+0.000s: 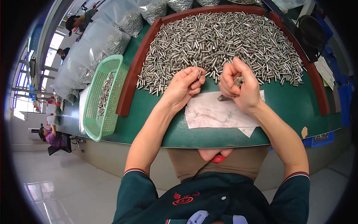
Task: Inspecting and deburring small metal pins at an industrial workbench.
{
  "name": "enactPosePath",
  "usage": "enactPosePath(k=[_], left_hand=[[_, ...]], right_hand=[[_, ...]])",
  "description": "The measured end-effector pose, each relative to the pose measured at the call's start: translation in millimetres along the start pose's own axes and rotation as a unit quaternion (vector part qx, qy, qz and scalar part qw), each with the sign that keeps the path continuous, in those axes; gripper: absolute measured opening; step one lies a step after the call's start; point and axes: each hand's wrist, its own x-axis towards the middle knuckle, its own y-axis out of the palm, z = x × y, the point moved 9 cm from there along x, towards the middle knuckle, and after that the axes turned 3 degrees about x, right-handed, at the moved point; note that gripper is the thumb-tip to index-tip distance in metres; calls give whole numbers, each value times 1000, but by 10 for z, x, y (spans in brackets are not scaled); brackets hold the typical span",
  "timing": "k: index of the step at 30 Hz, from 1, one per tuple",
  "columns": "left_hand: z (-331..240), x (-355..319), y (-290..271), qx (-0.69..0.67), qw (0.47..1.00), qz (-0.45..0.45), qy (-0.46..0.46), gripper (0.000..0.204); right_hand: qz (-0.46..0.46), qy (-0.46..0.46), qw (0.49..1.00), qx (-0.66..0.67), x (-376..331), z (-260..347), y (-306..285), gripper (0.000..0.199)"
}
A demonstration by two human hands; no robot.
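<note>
At front edge of the green table (175,136), the person worked w/ both bare hands raised approx. chest-front, near each other but apart. L hand (184,85) pinched a small metal pin (200,74) btwn thumb & index; pin stood tilted, other fingers curled in. R hand (242,84) was curled in a loose fist, grasping a grey item (238,81) partly hidden by fingers; couldn't tell exact kind or qty. A dark grey piece (223,98) showed just below R fingers, over the cloth; couldn't tell if R hand held it.

White cloth (216,116), w/ grey smudges, lay on table below the hands, partly under R hand/wrist. Beyond hands: big heap of pins (223,44), loose, mixed orientations, bounded L, R & far side by a red-brown rail (138,71). L of rail: light green basket (97,130), perforated, w/ more pins (106,93) inside. Farther L & back: clear plastic bags (110,41), filled w/ similar pcs, in a row along table.

R side: black fan (311,33) near rail, papers (324,72) just below it; blue bin (322,139) lower R, past table edge. Bkgd L: co-worker in purple top (56,140), seated; two more ppl (85,20) farther up.
</note>
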Motion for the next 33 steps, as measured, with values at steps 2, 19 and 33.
enactPosePath(k=[2, 19, 33], left_hand=[[5, 5, 5, 8, 1000, -10, -3, 19], [-627, -244, -95, 659, 697, -207, 193, 11], [-400, -170, 84, 505, 847, -100, 134, 13]], right_hand=[[-2, -1, 1000, -4, -3, 12, 3, 49], [-19, 14, 999, -25, 24, 6, -27, 46], [-25, 4, 1000, -15, 5, 21, -50, 46]])
